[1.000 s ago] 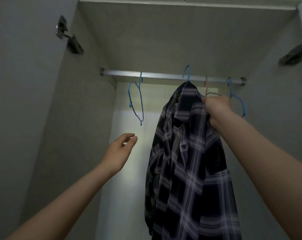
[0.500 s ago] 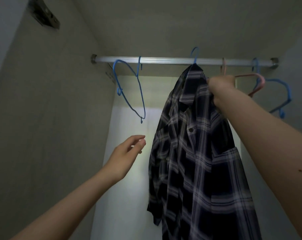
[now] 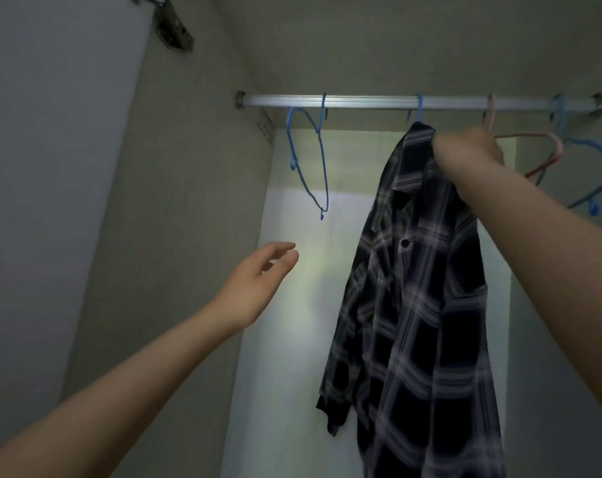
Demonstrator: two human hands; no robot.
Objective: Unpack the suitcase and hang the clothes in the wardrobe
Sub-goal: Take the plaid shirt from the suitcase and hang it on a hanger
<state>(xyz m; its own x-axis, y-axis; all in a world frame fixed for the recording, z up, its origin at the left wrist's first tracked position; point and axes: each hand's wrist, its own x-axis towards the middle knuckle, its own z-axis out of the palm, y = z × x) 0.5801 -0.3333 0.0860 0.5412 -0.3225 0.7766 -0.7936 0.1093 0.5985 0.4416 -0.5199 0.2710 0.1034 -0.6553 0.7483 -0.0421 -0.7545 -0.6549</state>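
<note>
Fingers [image 3: 465, 146] (probably gripping) under wardrobe rail [image 3: 361, 101]

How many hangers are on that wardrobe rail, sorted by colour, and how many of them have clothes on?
Blue hangers: 3, the empty one on the left, the one carrying the plaid shirt, the empty one at far right
Pink hangers: 1, empty
Total: 4 hangers, 1 with clothes

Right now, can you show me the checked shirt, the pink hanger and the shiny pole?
checked shirt [image 3: 427, 305]: head view, front panel below the button.
pink hanger [image 3: 548, 157]: head view, curved right shoulder.
shiny pole [image 3: 368, 101]: head view, bare middle stretch.
</note>
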